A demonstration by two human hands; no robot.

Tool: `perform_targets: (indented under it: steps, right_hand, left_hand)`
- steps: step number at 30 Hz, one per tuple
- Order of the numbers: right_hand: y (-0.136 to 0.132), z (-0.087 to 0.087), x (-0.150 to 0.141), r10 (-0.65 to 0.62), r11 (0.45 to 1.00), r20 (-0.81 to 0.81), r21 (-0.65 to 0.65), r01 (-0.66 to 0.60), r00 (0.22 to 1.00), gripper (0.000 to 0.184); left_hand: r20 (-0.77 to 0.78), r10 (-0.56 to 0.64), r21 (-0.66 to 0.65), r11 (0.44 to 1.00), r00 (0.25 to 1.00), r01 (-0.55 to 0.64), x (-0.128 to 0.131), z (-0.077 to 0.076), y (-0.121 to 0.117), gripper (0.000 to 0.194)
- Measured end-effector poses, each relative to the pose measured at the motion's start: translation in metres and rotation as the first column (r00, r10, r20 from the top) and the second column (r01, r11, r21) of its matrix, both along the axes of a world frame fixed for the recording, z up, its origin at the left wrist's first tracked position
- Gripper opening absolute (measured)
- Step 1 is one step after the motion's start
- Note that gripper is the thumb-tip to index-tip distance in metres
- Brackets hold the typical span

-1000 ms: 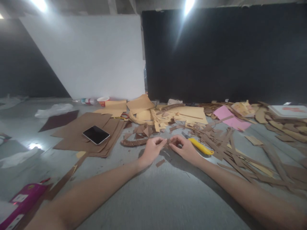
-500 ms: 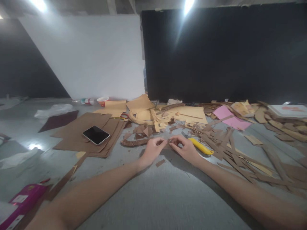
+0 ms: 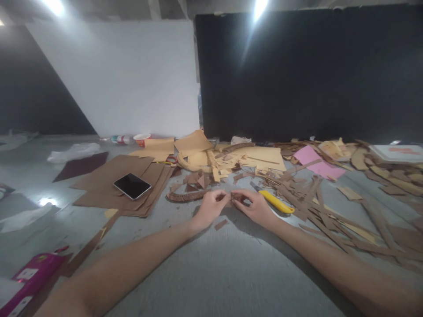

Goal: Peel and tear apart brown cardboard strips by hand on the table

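Note:
Above the grey table, my left hand and my right hand meet fingertip to fingertip. Both are closed in a pinch on a small brown paper piece, mostly covered by the fingers. Just behind my left hand lies a curved, ridged brown paper strip. A yellow utility knife rests to the right of my right hand. One small brown scrap lies on the table below the hands.
A phone sits on stacked brown sheets at left. Brown strips pile up at right, near a pink sheet. Tan paper and scraps fill the back. A magenta object stands at the lower left.
My right hand's fingers have shifted slightly left, closer to the left fingertips, and a little more of the small brown piece shows. My left hand stays nearly in place.

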State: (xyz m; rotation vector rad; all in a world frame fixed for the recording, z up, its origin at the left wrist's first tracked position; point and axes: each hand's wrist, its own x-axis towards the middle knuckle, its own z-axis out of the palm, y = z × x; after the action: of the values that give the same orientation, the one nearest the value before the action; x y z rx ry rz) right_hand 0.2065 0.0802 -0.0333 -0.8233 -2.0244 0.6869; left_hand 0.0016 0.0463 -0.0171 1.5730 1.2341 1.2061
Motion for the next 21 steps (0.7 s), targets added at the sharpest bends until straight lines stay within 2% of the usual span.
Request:
perform_targets:
  steps: [7,21]
  right_hand:
    - [-0.0015,-0.0003,-0.0004,0.007,1.0,-0.022,0.022,-0.006,1.0,0.027]
    - [-0.0056,0.0006,-0.0007,-0.092,0.991,-0.054,0.092,0.096,0.994,0.023]
  left_hand:
    - [0.002,0.005,-0.009,1.0,1.0,-0.005,-0.0006,-0.0005,-0.0009,0.029]
    - [0.016,0.013,-0.027,1.0,1.0,-0.013,0.0008,-0.0001,-0.0008,0.029]
